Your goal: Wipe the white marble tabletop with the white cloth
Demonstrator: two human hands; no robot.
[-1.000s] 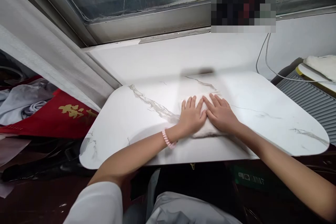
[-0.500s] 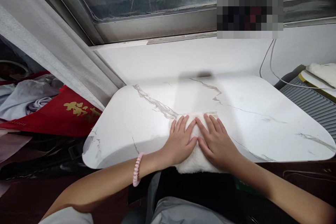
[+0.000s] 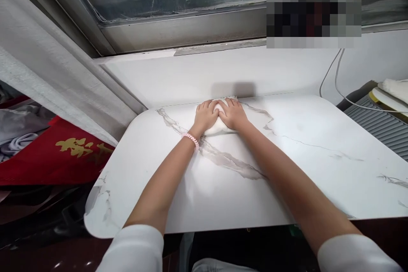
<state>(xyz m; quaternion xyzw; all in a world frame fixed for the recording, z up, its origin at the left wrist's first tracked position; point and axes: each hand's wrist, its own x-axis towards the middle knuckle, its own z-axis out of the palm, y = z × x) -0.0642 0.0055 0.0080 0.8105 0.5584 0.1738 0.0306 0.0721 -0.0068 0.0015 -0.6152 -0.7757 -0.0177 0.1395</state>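
A fluffy white cloth (image 3: 219, 126) lies on the white marble-patterned table (image 3: 223, 197), at its far edge near the wall. My left hand (image 3: 206, 115) rests flat on the left part of the cloth, a pink bracelet (image 3: 191, 139) round its wrist. Beside it, my right hand (image 3: 233, 114) presses on the cloth's right part. Both hands have their fingers stretched forward over the cloth, and the thumbs nearly meet in the middle.
Behind the table are a white wall (image 3: 207, 72) and a window. A grey curtain (image 3: 63, 59) hangs at the left, by a red cloth (image 3: 41, 153). At the right are a white cable (image 3: 338, 80) and a grey ridged object (image 3: 379, 123).
Both hands and the cloth have moved forward, from the table's near edge to its far edge. The arms are now stretched out, and the view has shifted slightly.
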